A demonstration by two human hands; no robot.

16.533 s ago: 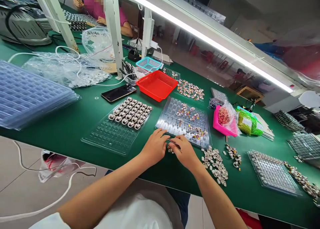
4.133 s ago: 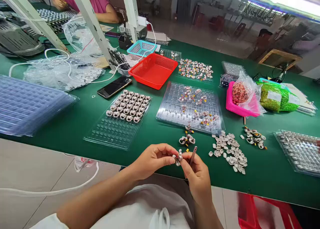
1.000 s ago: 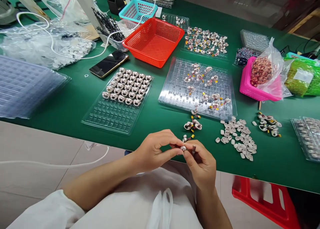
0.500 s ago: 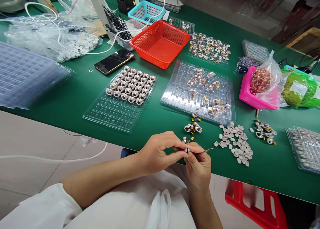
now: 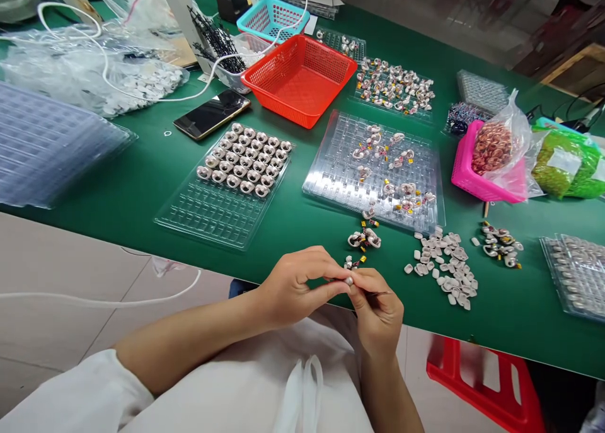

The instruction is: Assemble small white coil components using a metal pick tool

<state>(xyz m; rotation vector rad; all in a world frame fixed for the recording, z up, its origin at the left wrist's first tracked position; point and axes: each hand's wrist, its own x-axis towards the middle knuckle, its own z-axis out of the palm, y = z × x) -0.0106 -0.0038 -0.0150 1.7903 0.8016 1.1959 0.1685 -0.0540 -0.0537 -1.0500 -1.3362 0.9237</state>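
Note:
Close to my body at the table's front edge, a small pale earbud piece [image 5: 348,281] is pinched between the fingertips of my left hand [image 5: 295,288]. My right hand [image 5: 380,307] is closed as well, its thumb and forefinger touching the same piece. A thin dark pair of tweezers [image 5: 382,293] lies across the right fingers, mostly hidden by them. Just beyond my fingertips are loose earbud parts with yellow tabs [image 5: 365,237]. To the right of my right hand lies a pile of small pale shell covers [image 5: 449,269].
A clear tray [image 5: 208,215] holds rows of earbud shells; stacked trays [image 5: 321,174] carry loose earbud parts. Behind are a red basket [image 5: 302,99], a blue basket [image 5: 269,20] and a phone [image 5: 212,115]. A pink basket [image 5: 463,174] stands right, a red stool [image 5: 486,382] below.
The earbud piece has turned in my fingers and now shows a pale side instead of a dark opening. The tweezers have tipped lower, and less of them sticks out.

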